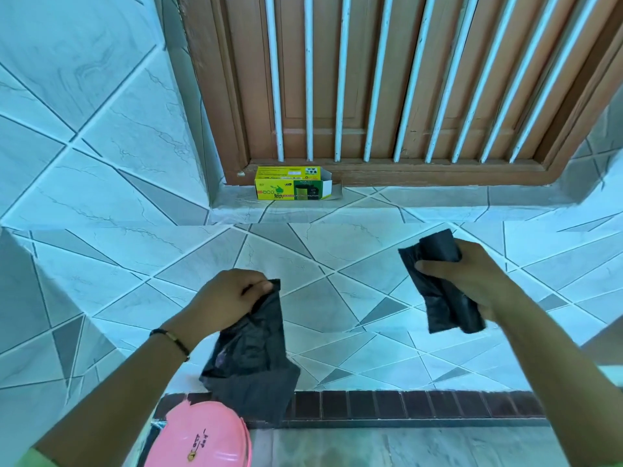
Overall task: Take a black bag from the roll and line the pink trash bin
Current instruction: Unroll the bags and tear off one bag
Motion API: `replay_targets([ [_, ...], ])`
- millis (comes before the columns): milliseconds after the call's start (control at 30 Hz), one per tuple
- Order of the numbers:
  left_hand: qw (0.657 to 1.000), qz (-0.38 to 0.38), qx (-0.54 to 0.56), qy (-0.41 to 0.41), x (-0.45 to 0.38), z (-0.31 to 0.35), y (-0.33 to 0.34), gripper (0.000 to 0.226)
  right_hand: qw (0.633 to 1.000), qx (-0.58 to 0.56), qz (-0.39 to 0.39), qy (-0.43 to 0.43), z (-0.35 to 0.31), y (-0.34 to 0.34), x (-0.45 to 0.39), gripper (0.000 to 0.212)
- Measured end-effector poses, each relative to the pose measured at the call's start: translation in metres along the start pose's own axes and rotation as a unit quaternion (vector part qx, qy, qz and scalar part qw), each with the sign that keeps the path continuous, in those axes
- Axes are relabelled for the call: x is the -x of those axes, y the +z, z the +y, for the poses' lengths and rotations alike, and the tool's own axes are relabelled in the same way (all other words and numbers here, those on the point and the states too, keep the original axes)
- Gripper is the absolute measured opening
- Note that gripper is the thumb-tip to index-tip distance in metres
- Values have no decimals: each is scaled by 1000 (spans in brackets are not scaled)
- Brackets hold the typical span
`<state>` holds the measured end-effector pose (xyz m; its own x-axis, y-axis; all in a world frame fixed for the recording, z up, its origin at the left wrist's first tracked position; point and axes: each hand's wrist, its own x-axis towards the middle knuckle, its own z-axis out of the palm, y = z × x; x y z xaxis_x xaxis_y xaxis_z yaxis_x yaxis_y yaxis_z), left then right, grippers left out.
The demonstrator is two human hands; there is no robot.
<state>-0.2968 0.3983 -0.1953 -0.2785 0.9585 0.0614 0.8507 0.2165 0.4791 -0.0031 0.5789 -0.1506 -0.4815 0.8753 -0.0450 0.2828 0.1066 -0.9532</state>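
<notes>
Low at the left sits the pink trash bin [199,436]. Just above it the left hand [226,301] pinches a black bag [253,352], which hangs below that grip. Well apart, the right hand [472,278] is clamped around the roll [438,284].

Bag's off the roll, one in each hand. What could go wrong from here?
1. The left hand pinches only a corner of the crumpled black plastic bag; that grip may slip.
2. The right hand holds the black bag roll, so opening the bag one-handed looks awkward.
3. The round pink plastic trash bin seems lidded.
</notes>
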Motion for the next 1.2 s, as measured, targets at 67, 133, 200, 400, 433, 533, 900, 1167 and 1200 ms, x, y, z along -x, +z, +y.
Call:
replay_targets([
  [67, 999, 9, 48, 5, -5, 9, 8, 18, 995, -99, -6, 31, 2, 14, 0, 15],
  [133, 995, 2, 99, 20, -8, 24, 17, 21, 975, -208, -27, 70, 1, 35, -1, 13],
  [200, 986, -18, 163, 25, -10, 41, 26, 32, 945, -305, -48, 105, 1, 55, -4, 18],
  [400, 939, -78, 334, 21, -6, 88, 59, 50, 856, -501, -39, 124, 3, 107, -7, 50],
  [433, 937, -50, 346, 16, -7, 89, 62, 42, 856, -501, -33, 121, 5, 109, -6, 47],
  [533, 919, 2, 395, -2, -7, 87, 59, 25, 898, -429, -54, 86, 10, 96, -4, 29],
  [900, 894, -69, 440, -44, -26, 71, 22, 30, 958, -163, -235, -32, 7, 52, -15, 33],
  [1167, 921, 56, 386, 19, -56, 58, 14, 20, 972, -198, -102, -75, 1, 62, -34, 16],
  [1200, 926, 57, 373, 32, -60, 57, 13, 20, 971, -215, -79, -73, 0, 63, -38, 12],
])
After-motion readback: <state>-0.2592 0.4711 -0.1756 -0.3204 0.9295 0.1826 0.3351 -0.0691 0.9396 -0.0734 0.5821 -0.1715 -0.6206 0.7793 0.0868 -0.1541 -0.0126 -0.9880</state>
